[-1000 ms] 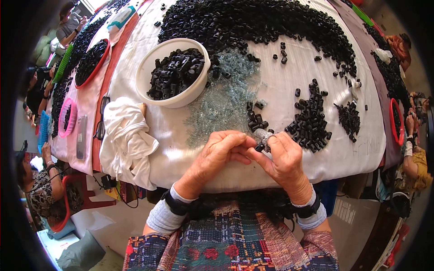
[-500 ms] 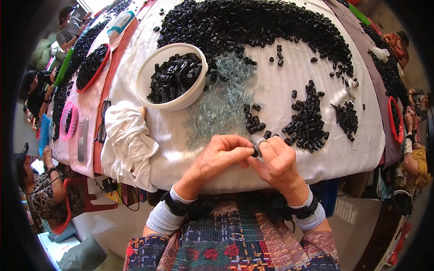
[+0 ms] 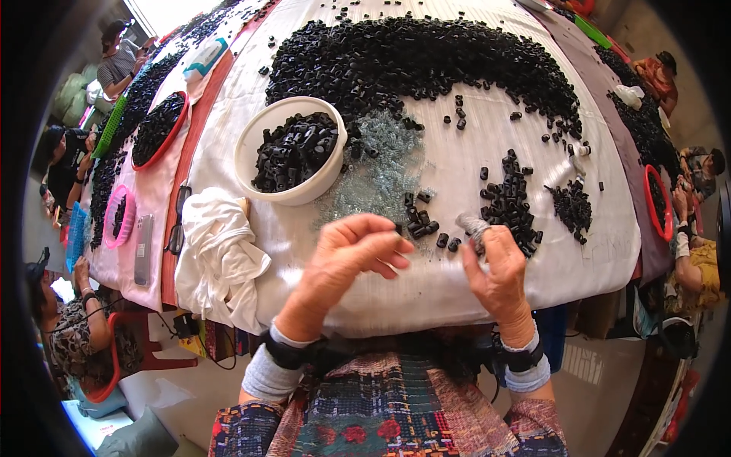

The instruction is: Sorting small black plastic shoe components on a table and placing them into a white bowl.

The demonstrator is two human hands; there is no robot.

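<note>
My left hand (image 3: 350, 259) hovers over the white cloth table (image 3: 457, 167) with its fingers curled and pointing right, close to a few loose black plastic pieces (image 3: 422, 221); I cannot tell whether it pinches anything. My right hand (image 3: 499, 270) is raised beside it, its taped thumb and fingers pinched near a small black piece at the edge of a little pile of black pieces (image 3: 514, 202). A patch of small clear springs (image 3: 377, 171) lies just beyond both hands.
A white bowl (image 3: 255, 141) of black pieces stands at the left, with a crumpled white cloth (image 3: 221, 251) below it. A big heap of black pieces (image 3: 426, 57) arcs across the far side. Other people sit around neighbouring tables with red and pink bowls.
My hands, joined together on a small piece a second ago, have come apart. The left hand shifted left and opened a little; the right hand moved right toward the small pile.
</note>
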